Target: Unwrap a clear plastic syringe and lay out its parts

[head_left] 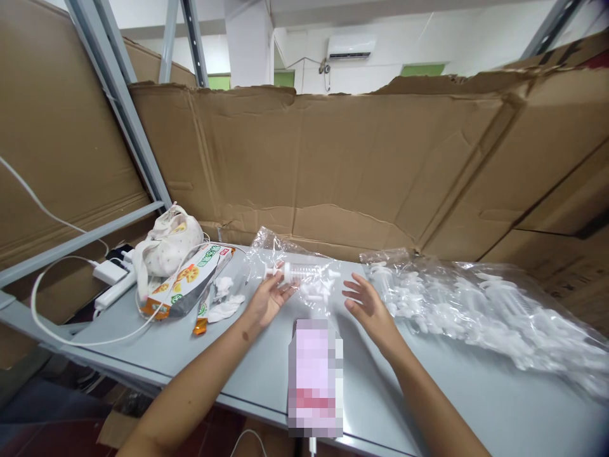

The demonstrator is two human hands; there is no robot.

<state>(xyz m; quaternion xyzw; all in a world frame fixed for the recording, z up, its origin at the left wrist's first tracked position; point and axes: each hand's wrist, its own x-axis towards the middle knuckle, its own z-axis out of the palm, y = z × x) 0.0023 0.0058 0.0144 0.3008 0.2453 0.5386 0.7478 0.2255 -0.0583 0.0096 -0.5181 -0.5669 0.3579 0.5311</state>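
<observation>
Phone [312, 371] lies before the syringe [307, 274]; left hand [269, 301] clamps its left end; right hand [372, 312], apart, hovers near its right tip.

I'm in what looks like a small workshop: cardboard [342, 152] walls off my worktop's [266, 365] back edge, steel posts [122, 114] rise by its left corner, and bagged plastic parts [476, 314] fill its right side.

Behind the desk [476, 400], a cardboard wall [333, 152]. Far left, a power strip [114, 289]; right of it, a cloth bag [171, 242], then a snack box [193, 279], then tissues [226, 308]. Mid-desk, in the left hand [267, 301], a syringe [304, 273], inside or before a plastic bag [266, 242], cannot tell which. At the front edge, a flat device [314, 374]. Right of the right hand [370, 308], bagged plastic parts [476, 314].
</observation>
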